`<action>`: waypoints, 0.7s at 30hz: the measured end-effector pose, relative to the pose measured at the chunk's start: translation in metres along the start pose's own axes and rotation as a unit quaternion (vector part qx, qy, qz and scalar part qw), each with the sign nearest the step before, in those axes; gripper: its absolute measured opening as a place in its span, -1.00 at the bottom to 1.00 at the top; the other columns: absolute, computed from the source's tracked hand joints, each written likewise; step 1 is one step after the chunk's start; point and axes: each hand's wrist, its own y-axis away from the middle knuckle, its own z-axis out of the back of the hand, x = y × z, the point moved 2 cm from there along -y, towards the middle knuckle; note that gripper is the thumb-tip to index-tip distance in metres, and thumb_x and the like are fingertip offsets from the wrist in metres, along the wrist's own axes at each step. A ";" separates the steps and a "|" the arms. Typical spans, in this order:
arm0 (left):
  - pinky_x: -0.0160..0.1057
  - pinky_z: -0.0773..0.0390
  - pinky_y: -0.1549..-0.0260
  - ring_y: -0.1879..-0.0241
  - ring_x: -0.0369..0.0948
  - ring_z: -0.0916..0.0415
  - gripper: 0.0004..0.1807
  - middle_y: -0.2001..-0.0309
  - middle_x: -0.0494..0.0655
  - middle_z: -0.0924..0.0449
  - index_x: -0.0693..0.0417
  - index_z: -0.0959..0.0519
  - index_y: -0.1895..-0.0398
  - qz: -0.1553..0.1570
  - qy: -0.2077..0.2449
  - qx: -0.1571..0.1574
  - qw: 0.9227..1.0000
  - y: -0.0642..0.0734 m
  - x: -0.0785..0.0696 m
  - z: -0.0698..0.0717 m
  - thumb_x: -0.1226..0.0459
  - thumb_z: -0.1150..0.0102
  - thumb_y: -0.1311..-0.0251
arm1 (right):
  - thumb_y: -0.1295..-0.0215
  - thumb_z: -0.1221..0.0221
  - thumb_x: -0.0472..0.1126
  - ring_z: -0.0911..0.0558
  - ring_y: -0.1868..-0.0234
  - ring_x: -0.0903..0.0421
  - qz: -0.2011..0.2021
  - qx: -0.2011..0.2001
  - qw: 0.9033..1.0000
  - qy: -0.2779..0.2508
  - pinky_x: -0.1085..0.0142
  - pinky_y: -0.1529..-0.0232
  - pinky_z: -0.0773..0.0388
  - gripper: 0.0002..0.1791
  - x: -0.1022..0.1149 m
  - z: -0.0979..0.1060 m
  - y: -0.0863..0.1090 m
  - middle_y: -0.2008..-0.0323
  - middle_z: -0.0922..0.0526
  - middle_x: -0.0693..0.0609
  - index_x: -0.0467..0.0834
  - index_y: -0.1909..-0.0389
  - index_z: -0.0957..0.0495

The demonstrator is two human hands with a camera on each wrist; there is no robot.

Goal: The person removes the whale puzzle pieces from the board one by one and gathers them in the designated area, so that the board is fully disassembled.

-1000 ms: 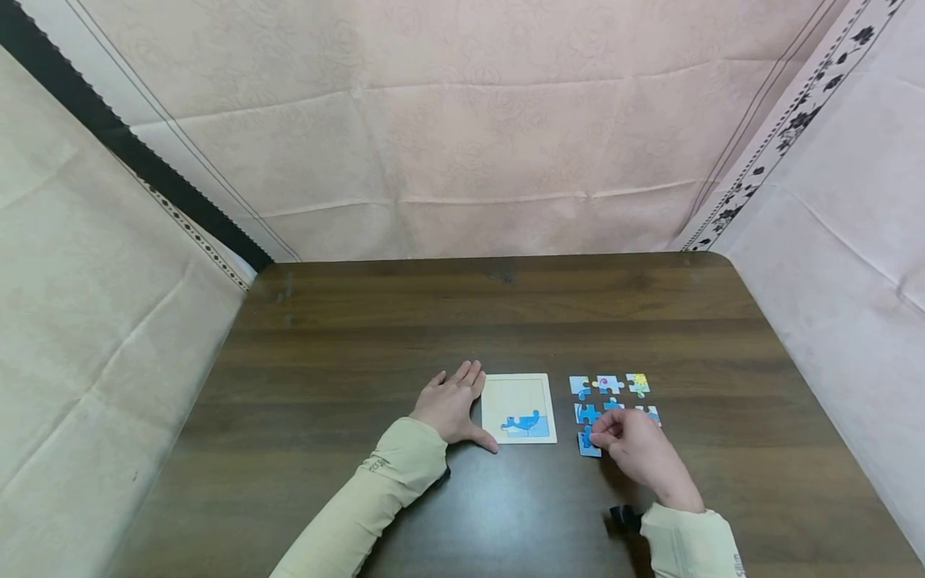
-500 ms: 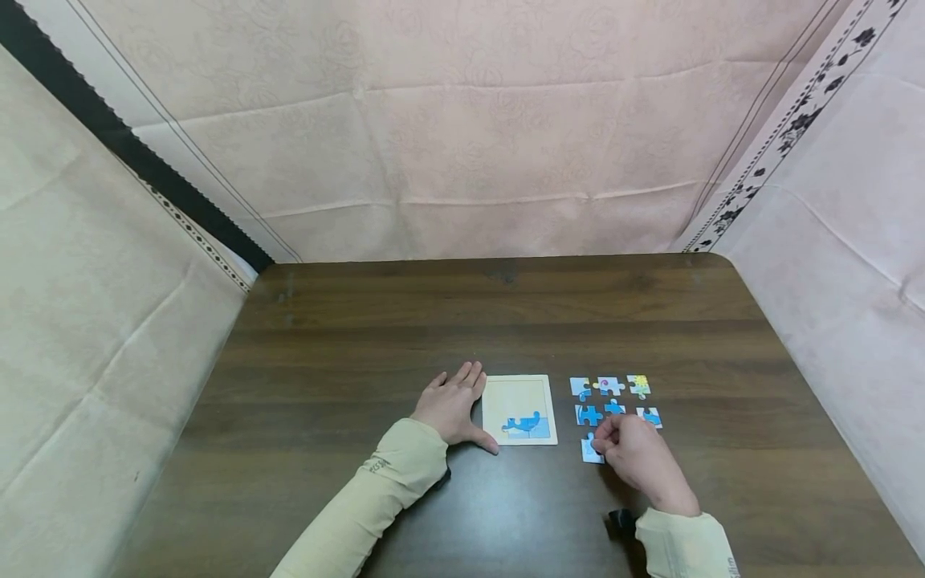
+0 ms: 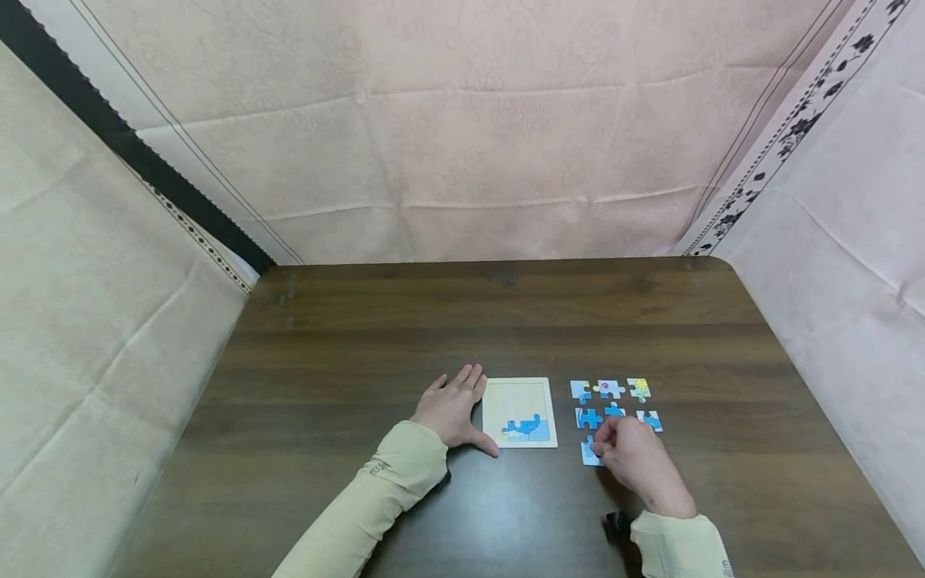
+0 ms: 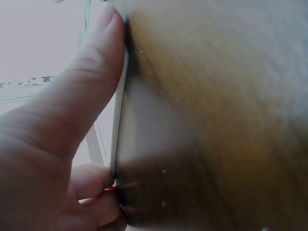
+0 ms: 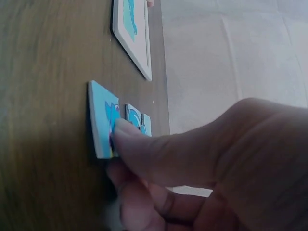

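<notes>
My left hand [image 3: 451, 411] rests against the left side of a square puzzle board [image 3: 515, 396], fingers spread straight and thumb at its near corner. Joined blue pieces fill part of the board's near side. In the left wrist view, the thumb [image 4: 82, 82] lies along the board's thin edge. My right hand [image 3: 632, 453] pinches the right edge of a light-blue puzzle piece [image 3: 588, 455], nearest of the loose pieces. In the right wrist view, the thumb lies on that piece [image 5: 100, 120], with curled fingers beside it; the fingertips are partly hidden.
Beyond the right hand lie several loose puzzle pieces [image 3: 610, 388] in rows, right of the board. The brown wooden table [image 3: 361, 337] ends at a pale cloth backdrop [image 3: 470, 177], with cloth on both sides.
The pinched piece has shifted slightly nearer and to the right, apart from the middle row. A middle-row piece at right shows more as the right hand moved slightly. The left hand stays put.
</notes>
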 end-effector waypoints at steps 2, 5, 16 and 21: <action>0.04 -0.06 -0.38 -0.50 -0.16 0.11 0.39 -0.53 -0.06 0.05 0.06 -0.10 -0.52 0.000 -0.001 0.000 1.000 0.000 0.000 0.000 -0.50 -0.30 0.40 | -0.18 -0.26 -0.39 -0.44 0.47 0.07 0.004 -0.002 1.000 0.002 0.24 0.43 -0.44 -0.93 0.000 0.000 0.000 0.53 -0.52 0.03 -0.19 0.43 -0.58; 0.05 -0.07 -0.37 -0.50 -0.16 0.11 0.39 -0.53 -0.06 0.04 0.06 -0.10 -0.52 0.000 -0.002 -0.002 1.000 0.000 0.000 0.000 -0.49 -0.30 0.40 | -0.18 -0.26 -0.39 -0.43 0.48 0.07 0.006 -0.002 1.000 0.003 0.23 0.43 -0.44 -0.93 0.000 -0.001 0.000 0.53 -0.51 0.03 -0.19 0.43 -0.57; 0.05 -0.06 -0.38 -0.50 -0.15 0.10 0.38 -0.53 -0.07 0.04 0.06 -0.11 -0.51 -0.001 -0.002 -0.004 1.000 0.001 -0.001 0.001 -0.49 -0.31 0.39 | -0.21 -0.15 -0.44 -0.44 0.49 0.08 0.008 0.001 1.000 0.008 0.25 0.45 -0.46 -0.91 0.001 -0.002 0.002 0.52 -0.52 0.03 -0.21 0.39 -0.57; 0.04 -0.06 -0.38 -0.50 -0.16 0.10 0.39 -0.53 -0.07 0.04 0.05 -0.11 -0.52 0.000 -0.003 -0.003 1.000 0.001 0.000 0.001 -0.49 -0.30 0.40 | -0.23 -0.18 -0.37 -0.44 0.52 0.10 0.021 -0.016 0.999 0.042 0.24 0.46 -0.45 -0.94 0.005 -0.002 0.005 0.54 -0.51 0.05 -0.19 0.42 -0.55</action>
